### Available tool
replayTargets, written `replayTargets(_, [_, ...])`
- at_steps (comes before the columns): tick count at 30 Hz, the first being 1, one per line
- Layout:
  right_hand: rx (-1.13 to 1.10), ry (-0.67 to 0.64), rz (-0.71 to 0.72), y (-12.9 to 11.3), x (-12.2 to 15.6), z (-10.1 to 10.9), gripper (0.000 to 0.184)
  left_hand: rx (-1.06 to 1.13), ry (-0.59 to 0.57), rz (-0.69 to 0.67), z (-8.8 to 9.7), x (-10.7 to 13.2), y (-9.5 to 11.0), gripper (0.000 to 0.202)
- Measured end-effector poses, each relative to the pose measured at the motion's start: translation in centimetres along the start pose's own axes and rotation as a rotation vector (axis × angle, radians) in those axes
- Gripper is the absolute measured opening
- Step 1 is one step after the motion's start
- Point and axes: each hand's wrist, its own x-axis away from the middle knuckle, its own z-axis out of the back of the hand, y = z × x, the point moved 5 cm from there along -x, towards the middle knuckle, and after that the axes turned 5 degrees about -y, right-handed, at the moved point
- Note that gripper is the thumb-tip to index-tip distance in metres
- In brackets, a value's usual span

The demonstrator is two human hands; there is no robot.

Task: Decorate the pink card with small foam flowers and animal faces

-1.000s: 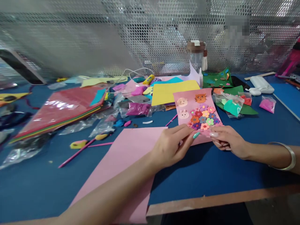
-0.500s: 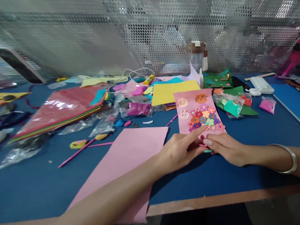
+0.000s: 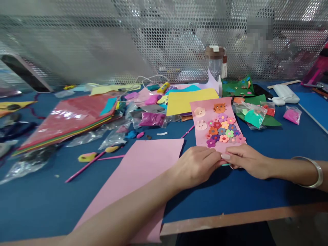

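Observation:
A pink foam strip (image 3: 208,118) lies on the blue table (image 3: 256,191), covered with several coloured foam flowers (image 3: 224,131) and three animal-face stickers (image 3: 219,108). My left hand (image 3: 196,165) and my right hand (image 3: 246,160) meet at the strip's near end. Both have their fingers curled and pressed together over that edge, pinching something small that I cannot make out. A silver bangle (image 3: 316,172) sits on my right wrist. A large pink sheet (image 3: 138,171) lies under my left forearm.
A stack of coloured sheets in plastic (image 3: 69,118) lies at left, and a yellow sheet (image 3: 188,99) behind the strip. Small bags of foam bits (image 3: 253,114), green felt (image 3: 238,87), a clear jar (image 3: 214,61), a pink stick (image 3: 85,167). Perforated metal screen (image 3: 128,41) behind.
My left forefinger, stretched over the flowers half a second ago, has curled back. Both hands have drawn closer together at the strip's near edge.

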Motion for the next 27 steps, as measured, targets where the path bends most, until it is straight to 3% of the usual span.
replayTargets(7, [-0.47, 0.172, -0.097, 0.9, -0.3, 0.8, 0.032, 0.172, 0.075, 0.239, 0.7, 0.2, -2.1, 0.024])
replayTargets(11, [-0.546, 0.182, -0.096, 1.1, -0.3, 1.1, 0.031, 0.202, 0.182, 0.408, 1.7, 0.7, -3.3, 0.019])
replayTargets(15, [-0.53, 0.142, -0.078, 1.1, -0.2, 1.0, 0.024, 0.222, 0.27, 0.482, 2.4, 1.0, -4.1, 0.02])
replayTargets(21, [-0.163, 0.12, -0.035, 0.6, -0.1, 0.5, 0.022, 0.367, 0.2, 0.305, 1.2, 0.6, -3.4, 0.019])
replayTargets(24, [0.008, 0.08, -0.049, 0.4, 0.0, 0.4, 0.017, 0.35, 0.112, 0.212, 0.5, 0.4, -2.5, 0.019])
replayTargets(27, [0.133, -0.01, -0.038, 0.1, 0.1, 0.3, 0.019, 0.298, 0.102, 0.149, 0.4, 0.4, -1.9, 0.019])
